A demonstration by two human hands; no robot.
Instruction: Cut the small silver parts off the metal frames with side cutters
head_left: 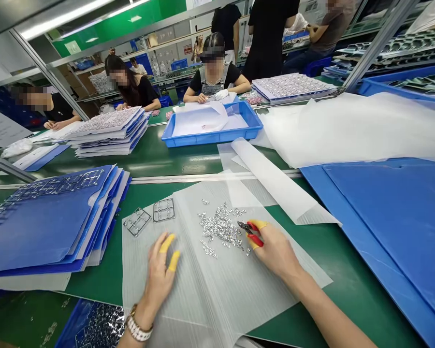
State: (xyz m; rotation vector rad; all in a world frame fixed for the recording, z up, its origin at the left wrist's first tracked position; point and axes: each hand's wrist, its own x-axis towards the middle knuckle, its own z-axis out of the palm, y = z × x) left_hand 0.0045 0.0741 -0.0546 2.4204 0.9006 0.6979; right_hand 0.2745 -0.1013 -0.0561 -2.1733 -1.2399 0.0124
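1. Two bare hands in shot: left hand (159, 282), right hand (275, 251)!
2. Four yellow finger cots (167, 245), two on each hand.
3. Just one pair of red-handled side cutters (255, 240).
4. Two small silver metal sprue frames (164, 210), side by side.
5. One heap of tiny silver metal parts (221, 227), far too many to count!
6. One blue plastic tray (212, 138), further off.
7. Two tall stacks of blue plastic folders (47, 220).
8. Three seated co-workers (213, 72), further off again.

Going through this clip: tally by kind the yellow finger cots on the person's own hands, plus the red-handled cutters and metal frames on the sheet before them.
Yellow finger cots: 4
Red-handled side cutters: 1
Metal frames: 2
Total: 7
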